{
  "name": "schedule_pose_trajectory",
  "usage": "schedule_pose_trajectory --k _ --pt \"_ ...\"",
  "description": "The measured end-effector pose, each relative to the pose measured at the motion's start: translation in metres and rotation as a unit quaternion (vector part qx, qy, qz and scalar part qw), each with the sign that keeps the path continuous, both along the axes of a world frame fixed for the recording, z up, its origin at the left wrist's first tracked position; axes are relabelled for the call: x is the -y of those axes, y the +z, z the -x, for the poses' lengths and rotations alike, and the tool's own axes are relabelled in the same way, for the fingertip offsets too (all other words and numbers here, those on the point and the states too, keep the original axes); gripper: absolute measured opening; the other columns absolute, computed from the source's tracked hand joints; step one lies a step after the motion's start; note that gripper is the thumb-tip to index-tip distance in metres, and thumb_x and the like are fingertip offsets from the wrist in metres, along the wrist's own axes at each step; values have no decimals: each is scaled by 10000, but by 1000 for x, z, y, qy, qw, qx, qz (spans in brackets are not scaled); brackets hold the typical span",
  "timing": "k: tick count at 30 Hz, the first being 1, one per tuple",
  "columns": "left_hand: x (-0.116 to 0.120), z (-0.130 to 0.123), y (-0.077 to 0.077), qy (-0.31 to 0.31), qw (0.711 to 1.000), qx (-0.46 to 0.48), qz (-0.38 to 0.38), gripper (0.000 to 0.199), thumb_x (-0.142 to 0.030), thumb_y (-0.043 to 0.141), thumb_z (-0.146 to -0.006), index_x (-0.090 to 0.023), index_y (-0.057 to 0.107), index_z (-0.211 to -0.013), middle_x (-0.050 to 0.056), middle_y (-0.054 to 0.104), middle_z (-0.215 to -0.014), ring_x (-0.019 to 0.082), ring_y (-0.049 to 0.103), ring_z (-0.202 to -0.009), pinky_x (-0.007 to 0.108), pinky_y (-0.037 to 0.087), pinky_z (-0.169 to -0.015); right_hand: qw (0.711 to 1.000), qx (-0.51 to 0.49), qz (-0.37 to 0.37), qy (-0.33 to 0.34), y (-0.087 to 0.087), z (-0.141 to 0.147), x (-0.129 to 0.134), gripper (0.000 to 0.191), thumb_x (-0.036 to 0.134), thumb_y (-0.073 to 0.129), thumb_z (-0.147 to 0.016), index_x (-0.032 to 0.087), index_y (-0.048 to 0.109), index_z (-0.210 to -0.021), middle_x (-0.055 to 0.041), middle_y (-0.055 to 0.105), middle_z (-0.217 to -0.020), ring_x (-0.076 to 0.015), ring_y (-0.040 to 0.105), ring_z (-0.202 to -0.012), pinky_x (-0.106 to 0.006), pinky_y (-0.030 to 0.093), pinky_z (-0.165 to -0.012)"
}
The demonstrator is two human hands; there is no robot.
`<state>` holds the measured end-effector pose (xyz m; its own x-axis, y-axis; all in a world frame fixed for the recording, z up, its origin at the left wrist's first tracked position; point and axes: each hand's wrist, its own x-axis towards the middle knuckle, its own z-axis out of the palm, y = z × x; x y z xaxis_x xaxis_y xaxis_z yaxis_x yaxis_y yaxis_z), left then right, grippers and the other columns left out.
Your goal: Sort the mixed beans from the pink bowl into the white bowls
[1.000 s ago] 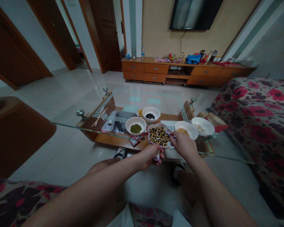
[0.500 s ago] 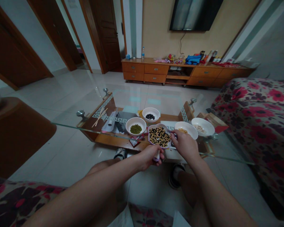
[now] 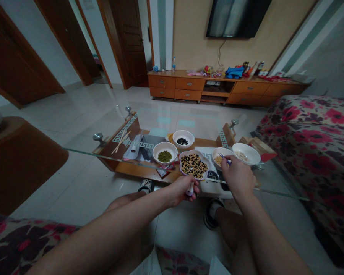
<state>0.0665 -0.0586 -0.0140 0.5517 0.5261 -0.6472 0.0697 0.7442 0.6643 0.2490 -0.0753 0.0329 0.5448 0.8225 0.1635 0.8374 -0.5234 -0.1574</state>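
Observation:
My left hand [image 3: 180, 191] is closed around the pale handle of a flower-shaped, purple-rimmed dish [image 3: 194, 165] heaped with mixed black and yellow beans. My right hand [image 3: 236, 177] pinches thin chopsticks [image 3: 224, 159], their tips reaching into a white bowl of yellow soybeans [image 3: 218, 158]. Beside the dish stand a white bowl of green mung beans [image 3: 164, 156] and a white bowl of black beans [image 3: 183, 141]. Farther right, a white bowl [image 3: 245, 153] holds pale beans. My right hand hides part of the soybean bowl.
The bowls sit on a wooden lower shelf [image 3: 137, 170] beneath a glass tabletop [image 3: 83, 153], with papers and wooden sticks at its left. A red floral sofa [image 3: 312, 141] lies to the right. A wooden cabinet [image 3: 226, 88] stands beyond, and my slippered feet are below.
My right hand has moved right, away from the mixed-bean dish, and the chopstick tips now reach into the soybean bowl. My left hand and the dish have stayed in place.

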Motion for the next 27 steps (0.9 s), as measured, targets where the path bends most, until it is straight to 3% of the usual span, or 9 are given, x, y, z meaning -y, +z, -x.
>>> schedule_pose_trajectory --k 8,15,20,27 --pt "0 1 -3 6 1000 20 5 167 -240 405 -815 -157 530 -744 -9 541 -601 99 475 -416 243 338 -453 984 -23 20 174 -7 9 -3 336 431 466 -905 247 696 -1066 -78 729 -878 -221 672 -809 -267 407 -613" --pt "0 1 -5 6 1000 20 0 159 -230 400 -802 -162 530 -741 -7 547 -598 106 486 -409 247 337 -441 968 -44 41 243 -12 14 -5 297 386 480 -904 240 707 -1028 -63 742 -875 -216 677 -834 -272 414 -658" --pt "3 0 -6 -3 999 17 -47 77 -144 494 -697 -159 542 -756 -18 552 -615 90 489 -435 229 349 -462 951 -48 75 297 -15 21 -5 292 363 485 -904 240 711 -1040 -67 745 -893 -209 679 -817 -263 412 -648" --pt "5 2 -9 -23 997 45 -55 155 -114 518 -644 -166 533 -788 -16 563 -633 86 498 -465 221 358 -485 944 -50 86 315 -18 26 -5 281 341 483 -901 241 712 -1029 -59 738 -853 -200 673 -777 -257 390 -620"
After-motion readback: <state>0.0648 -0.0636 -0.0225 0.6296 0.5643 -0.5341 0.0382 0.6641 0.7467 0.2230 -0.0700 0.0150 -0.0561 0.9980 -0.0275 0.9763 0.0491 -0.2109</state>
